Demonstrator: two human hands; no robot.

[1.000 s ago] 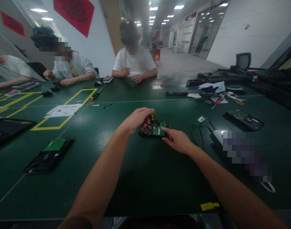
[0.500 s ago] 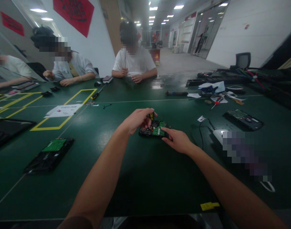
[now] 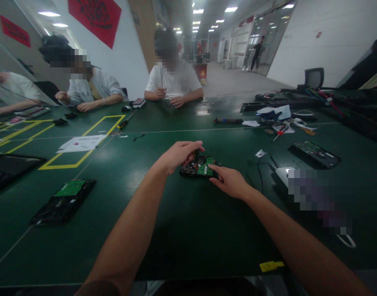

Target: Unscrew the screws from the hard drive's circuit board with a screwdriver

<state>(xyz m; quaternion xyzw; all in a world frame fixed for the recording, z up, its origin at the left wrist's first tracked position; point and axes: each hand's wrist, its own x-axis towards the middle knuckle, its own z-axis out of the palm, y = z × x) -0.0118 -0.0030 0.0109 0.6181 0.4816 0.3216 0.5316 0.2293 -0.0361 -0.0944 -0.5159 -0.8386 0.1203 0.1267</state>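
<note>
A small opened electronic device [image 3: 194, 169], black-cased with a green circuit board, lies on the dark green table in front of me. My left hand [image 3: 182, 155] is closed around a short upright screwdriver [image 3: 197, 154] with a black and yellow handle. Its tip, hidden behind the fingers, points down at the far side of the device. My right hand [image 3: 228, 179] grips the device's right end, index finger on the board and thumb at the near edge.
Similar opened devices lie at left [image 3: 63, 201] and right [image 3: 315, 154]. A grey-white item with a pixelated surface [image 3: 281, 174] and a black cable [image 3: 260, 172] are right of my hands. Tools and papers lie farther back. Co-workers [image 3: 176, 82] sit across the table.
My left hand has turned slightly with the screwdriver, so less yellow shows on its handle. My right hand and the device stay put. A distant person has shifted near the glass door.
</note>
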